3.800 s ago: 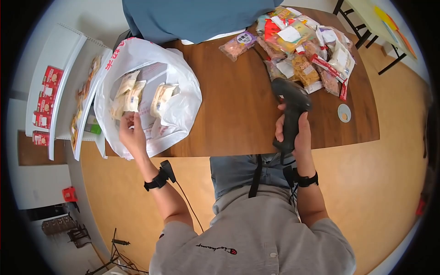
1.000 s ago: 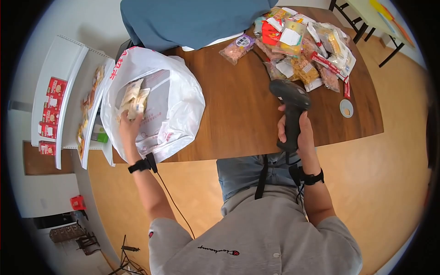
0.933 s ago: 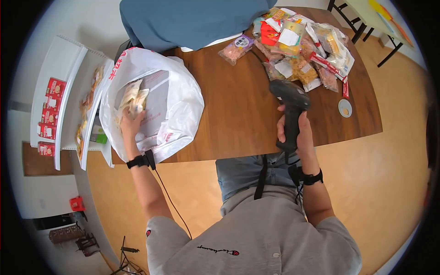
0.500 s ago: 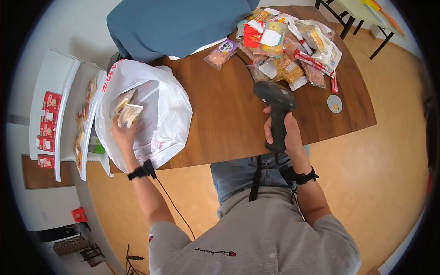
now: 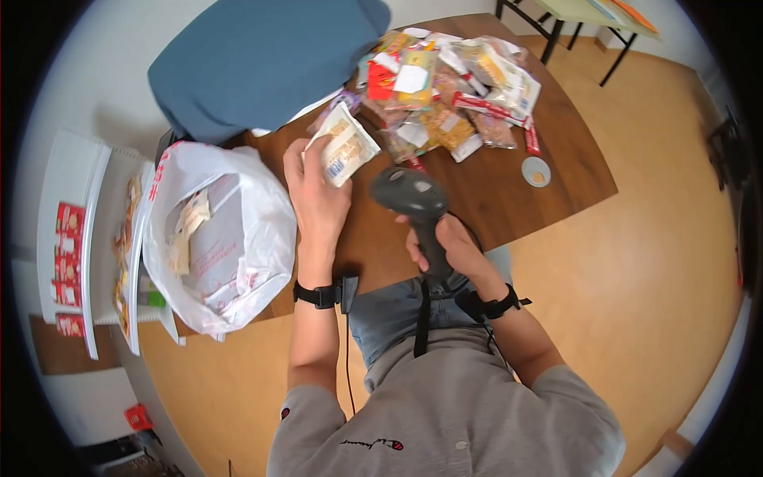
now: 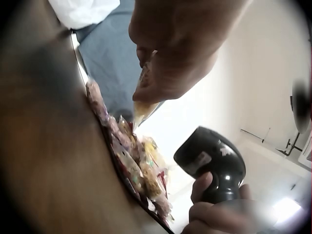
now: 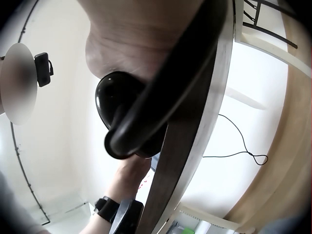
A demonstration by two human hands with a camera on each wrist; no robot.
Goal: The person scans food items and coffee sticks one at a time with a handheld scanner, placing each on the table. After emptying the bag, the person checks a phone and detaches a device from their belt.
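Note:
My left hand [image 5: 320, 195] pinches a small cream snack packet [image 5: 345, 148] over the table, and its printed label shows. In the left wrist view the packet [image 6: 143, 109] juts out below the fingers. My right hand [image 5: 455, 248] grips a black handheld barcode scanner [image 5: 421, 208] by its handle, its head tilted toward the packet and a short distance from it. Left of my left hand stands an open white plastic bag [image 5: 266, 211] with a few similar cream packets [image 5: 191, 219] inside. In the right wrist view, the scanner's handle end [image 7: 119, 100] and thick cable fill the middle.
A heap of snack packets [image 5: 445, 127] covers the far right part of the wooden table [image 5: 556, 171]. Near the right edge lies a round lid-like disc [image 5: 536, 172]. A blue cloth [image 5: 262, 63] covers something at the back. White shelves [image 5: 99, 230] with red boxes stand left.
My left hand has lifted a cream packet out of the white bag and carried it right, over the table. The scanner has moved left and turned toward it. The head view has swung right.

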